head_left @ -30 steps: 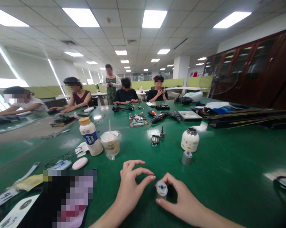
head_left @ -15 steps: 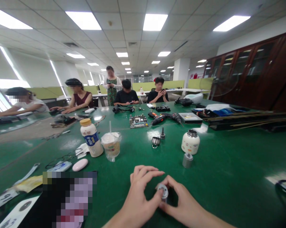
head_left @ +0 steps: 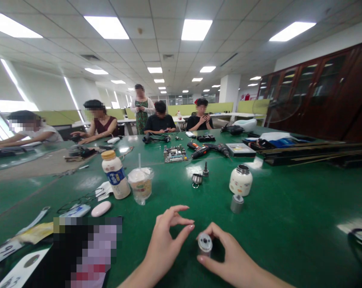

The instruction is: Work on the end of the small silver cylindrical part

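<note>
At the front of the green table (head_left: 277,236), my right hand (head_left: 233,256) is wrapped round a short silver metal cylinder (head_left: 205,245), thumb on one side and fingers on the other. Its round top faces up and shows a dark centre and small holes. To its left, my left hand (head_left: 165,238) hovers apart from the cylinder with its fingers spread. The thumb tip there is close to one fingertip, and I see nothing between them. A similar metal cylinder (head_left: 237,204) stands upright further back, in front of a cream-coloured jar-shaped flask (head_left: 241,182) without a lid.
A metal lid with a ring (head_left: 196,179) and a dark fitting (head_left: 205,170) lie mid-table. Behind are a circuit board (head_left: 175,153) and power drills (head_left: 200,151). A drink bottle (head_left: 116,176), a lidded cup (head_left: 140,185) and a pink oval case (head_left: 101,209) stand left. Several people sit beyond.
My left hand has drawn back to the left, off the cylinder's top, where its thumb was resting. That top is now uncovered. My right hand keeps its hold.
</note>
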`<act>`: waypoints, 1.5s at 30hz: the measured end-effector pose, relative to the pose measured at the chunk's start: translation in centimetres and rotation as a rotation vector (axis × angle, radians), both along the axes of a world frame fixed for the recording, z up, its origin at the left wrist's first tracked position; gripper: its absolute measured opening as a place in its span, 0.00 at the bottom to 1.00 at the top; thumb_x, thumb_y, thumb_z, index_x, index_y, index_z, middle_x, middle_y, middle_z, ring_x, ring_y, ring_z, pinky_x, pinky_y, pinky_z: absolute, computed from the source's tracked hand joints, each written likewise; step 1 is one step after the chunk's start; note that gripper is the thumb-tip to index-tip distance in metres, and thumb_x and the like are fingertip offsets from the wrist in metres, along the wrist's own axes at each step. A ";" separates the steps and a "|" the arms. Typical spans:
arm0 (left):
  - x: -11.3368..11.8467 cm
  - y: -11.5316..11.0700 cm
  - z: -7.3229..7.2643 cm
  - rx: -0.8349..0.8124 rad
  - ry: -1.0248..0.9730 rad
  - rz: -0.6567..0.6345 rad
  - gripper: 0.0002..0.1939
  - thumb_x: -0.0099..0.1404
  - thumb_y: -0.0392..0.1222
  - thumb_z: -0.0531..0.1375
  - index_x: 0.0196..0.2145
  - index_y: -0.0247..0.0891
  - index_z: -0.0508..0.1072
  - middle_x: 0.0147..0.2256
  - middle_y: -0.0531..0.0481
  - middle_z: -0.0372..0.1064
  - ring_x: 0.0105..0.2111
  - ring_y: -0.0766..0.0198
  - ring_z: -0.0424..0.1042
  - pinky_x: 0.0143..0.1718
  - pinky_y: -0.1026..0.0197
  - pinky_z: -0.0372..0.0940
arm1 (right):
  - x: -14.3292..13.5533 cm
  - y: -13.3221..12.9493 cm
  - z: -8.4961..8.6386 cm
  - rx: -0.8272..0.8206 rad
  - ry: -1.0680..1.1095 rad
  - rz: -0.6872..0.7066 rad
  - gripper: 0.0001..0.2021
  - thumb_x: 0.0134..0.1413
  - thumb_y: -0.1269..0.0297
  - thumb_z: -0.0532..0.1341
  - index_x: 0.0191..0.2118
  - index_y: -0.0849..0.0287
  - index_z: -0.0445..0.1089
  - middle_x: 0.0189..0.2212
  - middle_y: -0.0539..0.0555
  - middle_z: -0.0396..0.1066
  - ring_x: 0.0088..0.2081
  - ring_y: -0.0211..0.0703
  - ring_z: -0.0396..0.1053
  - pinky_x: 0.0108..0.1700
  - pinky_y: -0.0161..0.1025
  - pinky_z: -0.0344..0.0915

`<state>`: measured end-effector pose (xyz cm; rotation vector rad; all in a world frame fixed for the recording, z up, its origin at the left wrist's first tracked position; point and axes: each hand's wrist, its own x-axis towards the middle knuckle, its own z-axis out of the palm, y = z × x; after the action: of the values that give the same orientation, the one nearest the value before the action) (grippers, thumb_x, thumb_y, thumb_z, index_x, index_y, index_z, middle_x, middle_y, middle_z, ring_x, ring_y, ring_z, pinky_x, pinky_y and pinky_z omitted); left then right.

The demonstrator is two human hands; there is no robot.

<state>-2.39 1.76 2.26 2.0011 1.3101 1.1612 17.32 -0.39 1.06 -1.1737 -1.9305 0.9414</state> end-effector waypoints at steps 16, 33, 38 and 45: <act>0.3 0.1 0.2 -0.026 -0.126 -0.035 0.20 0.58 0.35 0.69 0.46 0.46 0.70 0.33 0.56 0.80 0.40 0.55 0.75 0.49 0.51 0.59 | -0.1 0.0 -0.1 -0.002 -0.004 -0.001 0.10 0.47 0.70 0.66 0.35 0.57 0.64 0.33 0.49 0.71 0.36 0.44 0.69 0.40 0.37 0.63; 2.4 -1.4 1.3 -0.037 -0.059 -0.126 0.11 0.55 0.31 0.68 0.36 0.44 0.77 0.38 0.51 0.78 0.43 0.52 0.74 0.46 0.52 0.64 | -0.2 0.2 -0.7 0.035 0.014 -0.016 0.11 0.48 0.68 0.65 0.36 0.57 0.63 0.34 0.50 0.71 0.37 0.45 0.70 0.39 0.37 0.64; 2.0 -1.7 0.8 0.001 -0.077 -0.198 0.17 0.59 0.30 0.62 0.45 0.46 0.74 0.46 0.50 0.74 0.48 0.55 0.71 0.51 0.52 0.62 | 0.0 0.1 -0.6 0.042 0.027 -0.002 0.12 0.46 0.71 0.65 0.37 0.57 0.64 0.34 0.50 0.72 0.37 0.44 0.70 0.40 0.37 0.64; 2.2 -1.6 0.9 0.020 0.013 -0.086 0.23 0.57 0.33 0.65 0.49 0.46 0.68 0.33 0.53 0.78 0.43 0.51 0.71 0.49 0.46 0.60 | -0.1 0.0 -0.4 0.040 0.035 0.003 0.09 0.48 0.71 0.65 0.34 0.57 0.63 0.31 0.48 0.70 0.34 0.42 0.68 0.37 0.36 0.63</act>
<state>-0.23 0.12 3.14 2.0614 1.2105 1.1280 17.17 -0.37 0.62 -1.1247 -1.9154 0.9155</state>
